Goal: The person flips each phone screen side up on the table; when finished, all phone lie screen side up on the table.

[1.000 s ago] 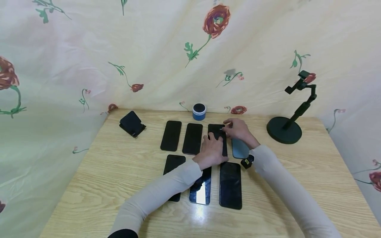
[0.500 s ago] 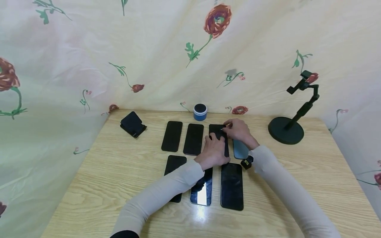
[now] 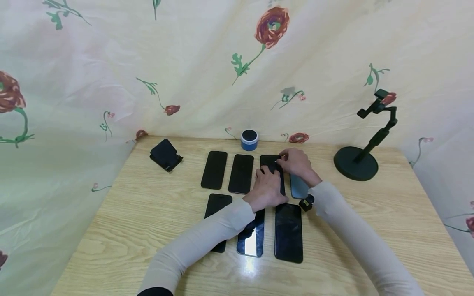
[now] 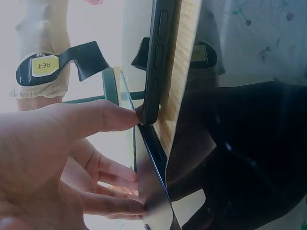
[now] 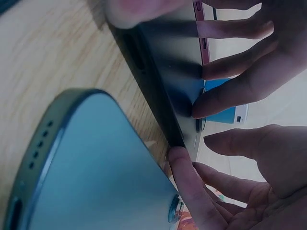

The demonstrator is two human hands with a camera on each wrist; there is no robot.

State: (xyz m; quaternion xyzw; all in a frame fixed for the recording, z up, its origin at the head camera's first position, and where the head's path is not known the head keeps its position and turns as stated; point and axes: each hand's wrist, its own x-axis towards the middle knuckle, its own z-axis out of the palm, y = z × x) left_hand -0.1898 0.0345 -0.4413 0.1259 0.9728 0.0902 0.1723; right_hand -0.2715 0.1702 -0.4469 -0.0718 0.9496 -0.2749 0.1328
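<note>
A black smartphone (image 3: pixel 268 159) lies in the back row, partly covered by both hands. My left hand (image 3: pixel 267 189) reaches across it, fairly straight fingers (image 5: pixel 225 96) on its glass and the thumb down at its lower right corner. My right hand (image 3: pixel 296 162) is at its upper right corner. One right fingertip (image 5: pixel 180 155) touches the phone's side edge and the thumb (image 5: pixel 220 143) bends close over the glass; I cannot tell whether they pinch anything. A small pale mark shows beside these fingertips. A light-blue phone (image 5: pixel 96 163) lies just right, partly under the right forearm.
Two dark phones (image 3: pixel 214 169) (image 3: pixel 241 174) lie left in the same row. The front row has a dark phone (image 3: pixel 218 201), a glossy one (image 3: pixel 250 242) and another dark one (image 3: pixel 289 233). Around stand a blue jar-like object (image 3: pixel 249 140), a black folding stand (image 3: pixel 164 155) and a black arm stand (image 3: pixel 356 163).
Both hands stay at the same phone, nearly still. The whole head view shifts slightly; the phones keep their places.
</note>
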